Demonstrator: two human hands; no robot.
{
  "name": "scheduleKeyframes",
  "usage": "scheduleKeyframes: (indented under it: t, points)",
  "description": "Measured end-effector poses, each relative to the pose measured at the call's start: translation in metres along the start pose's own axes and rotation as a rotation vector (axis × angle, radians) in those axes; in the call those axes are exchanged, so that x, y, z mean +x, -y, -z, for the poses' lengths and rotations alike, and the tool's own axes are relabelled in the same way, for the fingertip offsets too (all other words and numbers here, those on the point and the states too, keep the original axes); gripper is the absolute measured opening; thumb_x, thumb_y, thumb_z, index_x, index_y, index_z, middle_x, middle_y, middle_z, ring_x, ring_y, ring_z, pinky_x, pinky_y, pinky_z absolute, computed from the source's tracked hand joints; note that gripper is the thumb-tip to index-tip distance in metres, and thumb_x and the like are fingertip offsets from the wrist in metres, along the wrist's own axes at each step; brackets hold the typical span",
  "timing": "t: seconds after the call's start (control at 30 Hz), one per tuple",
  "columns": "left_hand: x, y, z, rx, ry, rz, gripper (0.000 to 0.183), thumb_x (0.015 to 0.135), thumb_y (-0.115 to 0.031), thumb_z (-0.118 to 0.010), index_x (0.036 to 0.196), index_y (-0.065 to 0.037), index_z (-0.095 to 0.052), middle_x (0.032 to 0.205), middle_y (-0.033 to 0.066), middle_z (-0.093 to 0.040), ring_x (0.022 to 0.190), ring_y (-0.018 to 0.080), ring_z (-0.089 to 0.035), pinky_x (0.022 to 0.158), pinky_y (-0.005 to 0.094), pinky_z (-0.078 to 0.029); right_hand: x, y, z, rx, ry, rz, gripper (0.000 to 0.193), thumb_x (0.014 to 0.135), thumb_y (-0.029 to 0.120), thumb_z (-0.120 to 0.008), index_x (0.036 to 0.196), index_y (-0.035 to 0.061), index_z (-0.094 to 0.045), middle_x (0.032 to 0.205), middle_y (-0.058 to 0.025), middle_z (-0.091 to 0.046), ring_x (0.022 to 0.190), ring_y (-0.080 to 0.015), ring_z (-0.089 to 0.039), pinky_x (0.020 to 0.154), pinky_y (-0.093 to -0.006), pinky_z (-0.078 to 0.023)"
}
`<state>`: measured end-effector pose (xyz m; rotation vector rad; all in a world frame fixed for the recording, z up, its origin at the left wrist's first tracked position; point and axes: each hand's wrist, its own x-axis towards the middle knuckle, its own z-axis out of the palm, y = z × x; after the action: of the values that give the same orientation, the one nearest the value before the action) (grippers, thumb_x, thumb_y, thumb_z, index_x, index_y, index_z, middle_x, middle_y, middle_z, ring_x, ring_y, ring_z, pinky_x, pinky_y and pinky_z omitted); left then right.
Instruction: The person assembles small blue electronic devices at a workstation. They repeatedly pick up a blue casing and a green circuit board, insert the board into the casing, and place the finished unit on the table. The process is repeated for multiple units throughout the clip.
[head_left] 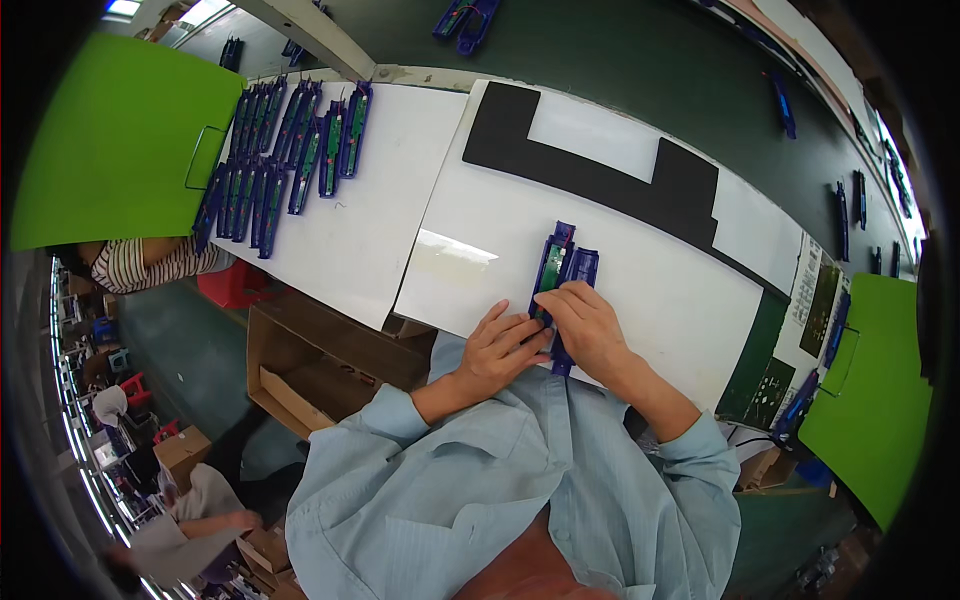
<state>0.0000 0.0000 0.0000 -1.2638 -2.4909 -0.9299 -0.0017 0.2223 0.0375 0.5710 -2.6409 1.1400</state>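
"Where's the blue casing (569, 260) from your grip?"
"Your left hand (494, 352) is at its left side, your right hand (592, 325) over its nearer half; the green board (551, 268) shows beyond them."
"Clamped?"
"You're touching it; whether either hand's closed, I can't tell."

Beyond the black notched sheet (600, 188) runs a dark green surface (620, 75); far left of the sheet stands a bright green panel (120, 145), far right a second green panel (875, 385), and nearer than it, leftward, an open cardboard box (272, 345)
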Motion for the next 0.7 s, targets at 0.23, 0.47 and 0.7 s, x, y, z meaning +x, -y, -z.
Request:
scheduleKeyframes:
  t: [0.23, 0.47, 0.7]
  points:
    - [0.003, 0.003, 0.002, 0.058, -0.010, -0.009, 0.047, 0.077, -0.035, -0.088, 0.120, -0.018, -0.081, 0.125, 0.0004, -0.072, 0.122, 0.0214, -0.061, 0.121, 0.0511, -0.043, 0.005, -0.003, -0.003, 0.030, 0.000, 0.039, 0.043, 0.079, 0.003, -0.070, 0.121, 0.0001, -0.068, 0.109, -0.0119, -0.070, 0.103, -0.0302, -0.067, 0.085, -0.0394, -0.059]
    - [0.005, -0.006, -0.002, 0.061, -0.032, -0.006, 0.046, 0.079, -0.036, -0.087, 0.119, -0.016, -0.080, 0.122, 0.0002, -0.072, 0.119, 0.0205, -0.063, 0.120, 0.0505, -0.044, 0.000, -0.002, 0.007, 0.015, 0.047, 0.061, 0.043, 0.080, 0.002, -0.071, 0.123, -0.0001, -0.067, 0.111, -0.0121, -0.070, 0.104, -0.0303, -0.066, 0.086, -0.0396, -0.058]
    - [0.007, -0.007, 0.007, 0.003, 0.031, 0.018, 0.049, 0.077, -0.031, -0.089, 0.124, -0.016, -0.080, 0.126, 0.0014, -0.071, 0.121, 0.0234, -0.061, 0.121, 0.0529, -0.041, -0.001, 0.002, -0.002, 0.113, -0.085, -0.061, 0.038, 0.085, -0.001, -0.070, 0.123, 0.0004, -0.067, 0.106, -0.0123, -0.070, 0.102, -0.0311, -0.065, 0.086, -0.0396, -0.057]
